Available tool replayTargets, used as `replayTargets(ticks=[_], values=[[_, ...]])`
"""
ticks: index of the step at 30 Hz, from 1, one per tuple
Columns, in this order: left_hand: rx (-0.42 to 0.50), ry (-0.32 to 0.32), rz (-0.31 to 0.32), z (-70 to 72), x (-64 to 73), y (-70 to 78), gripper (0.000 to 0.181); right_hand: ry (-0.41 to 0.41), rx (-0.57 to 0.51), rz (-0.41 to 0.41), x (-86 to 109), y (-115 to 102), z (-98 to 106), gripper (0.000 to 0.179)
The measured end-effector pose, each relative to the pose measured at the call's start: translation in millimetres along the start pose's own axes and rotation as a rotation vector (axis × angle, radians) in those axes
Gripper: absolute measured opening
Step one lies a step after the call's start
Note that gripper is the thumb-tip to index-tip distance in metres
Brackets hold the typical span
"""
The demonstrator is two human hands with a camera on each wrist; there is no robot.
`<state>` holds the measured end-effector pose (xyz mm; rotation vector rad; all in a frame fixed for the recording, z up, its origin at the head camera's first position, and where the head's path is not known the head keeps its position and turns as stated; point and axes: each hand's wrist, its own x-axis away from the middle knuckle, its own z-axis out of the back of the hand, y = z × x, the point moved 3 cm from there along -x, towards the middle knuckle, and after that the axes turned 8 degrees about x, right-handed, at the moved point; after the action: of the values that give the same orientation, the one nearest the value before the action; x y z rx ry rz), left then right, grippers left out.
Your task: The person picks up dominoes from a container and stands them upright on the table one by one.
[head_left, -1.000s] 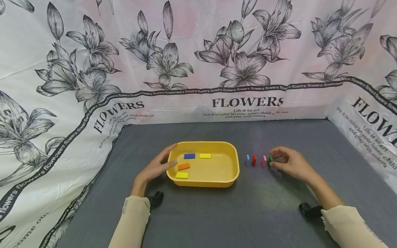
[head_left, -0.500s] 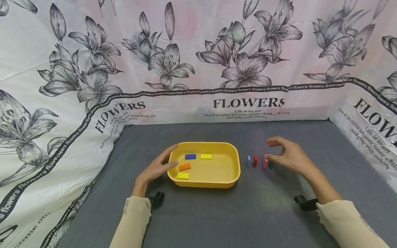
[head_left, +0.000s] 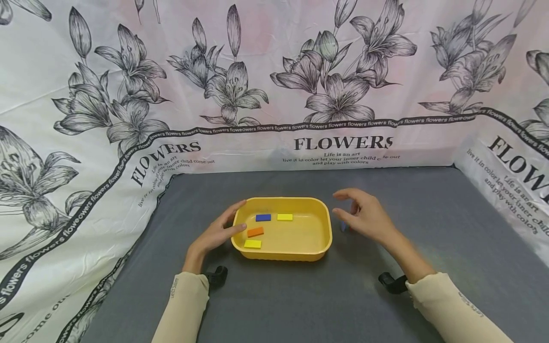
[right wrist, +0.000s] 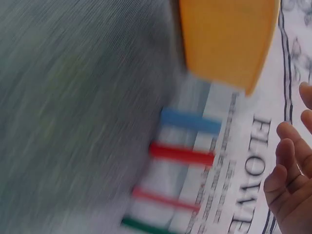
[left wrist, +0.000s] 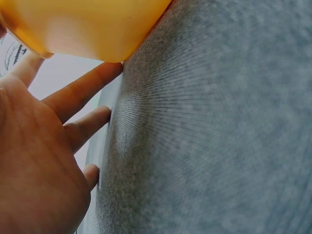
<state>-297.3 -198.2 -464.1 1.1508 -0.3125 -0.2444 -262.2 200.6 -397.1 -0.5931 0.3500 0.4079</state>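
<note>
A yellow plastic tray (head_left: 300, 233) rests on the grey table. My left hand (head_left: 218, 229) holds its left side, thumb over the rim and index finger at the far corner; in the left wrist view the other fingers spread down to the table. Inside lie a blue block (head_left: 263, 217), an orange block (head_left: 255, 232) and two yellow blocks, one yellow block (head_left: 253, 244) nearer me. My right hand (head_left: 364, 214) hovers right of the tray, thumb and index apart, holding nothing. Beneath it stand a light blue block (right wrist: 191, 122), a red block (right wrist: 181, 153), a pink block (right wrist: 165, 199) and a green block (right wrist: 148, 226).
A white flower-printed cloth (head_left: 249, 157) hangs behind the grey table (head_left: 300, 300) and along both sides. The row of standing blocks runs rightward from near the tray's right wall, mostly hidden by my right hand in the head view.
My right hand has let go of the green block, leaving it standing beside the pink one, then lifted and moved left over the row toward the tray. My left hand has stayed on the tray.
</note>
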Motion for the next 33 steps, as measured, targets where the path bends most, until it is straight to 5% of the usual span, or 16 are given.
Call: replayTargets(ticks=[7,14,22,33], values=[[-0.003,0.003,-0.003,0.5,-0.8,-1.1,0.071,-0.033,0.030,0.095,-17.3,-32.6,-30.3,0.032],[-0.005,-0.001,0.004,0.5,0.0,0.2,0.072,-0.101,0.108,0.082,-26.8,-54.7,-58.5,0.028],[-0.005,0.003,0.002,-0.3,-1.4,0.2,0.071,-0.193,0.256,0.035,-33.3,-63.4,-81.5,0.022],[-0.007,0.002,-0.007,0.1,-0.8,0.8,0.071,-0.228,0.320,0.064,-43.9,-68.2,-95.0,0.022]])
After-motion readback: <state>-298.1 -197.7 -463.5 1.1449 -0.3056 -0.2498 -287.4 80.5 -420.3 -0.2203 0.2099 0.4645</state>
